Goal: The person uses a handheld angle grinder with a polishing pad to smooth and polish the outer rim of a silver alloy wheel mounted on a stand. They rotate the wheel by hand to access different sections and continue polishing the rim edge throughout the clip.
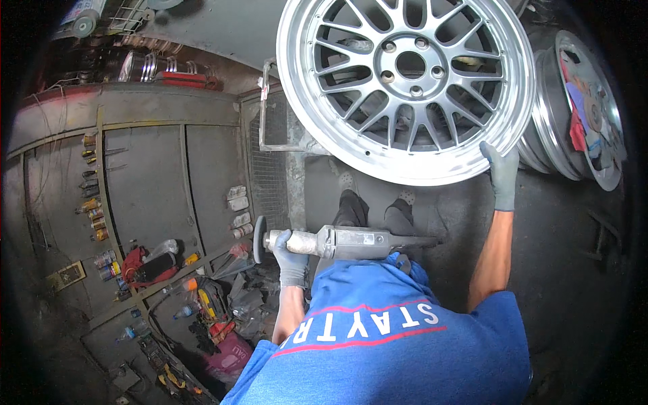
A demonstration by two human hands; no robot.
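A large silver multi-spoke alloy wheel (364,152) faces up at the top middle, its polished lip bright. My right hand (503,177), in a grey glove, closes over the lower right edge of that rim; some of its fingers are hidden behind. Held across the front of my body is a long grey power grinder (351,241) with a dark round disc (259,239) at its left end. My gloved left hand (291,258) wraps round the grinder's neck just behind the disc. The disc is apart from the wheel.
More wheel rims (580,108) stand at the right, with cloths (575,125) on one. A metal frame (263,104) is left of the wheel. Along the left wall hang several screwdrivers (90,182); a red bag (150,264), bottles and plastic bags (246,297) lie lower down.
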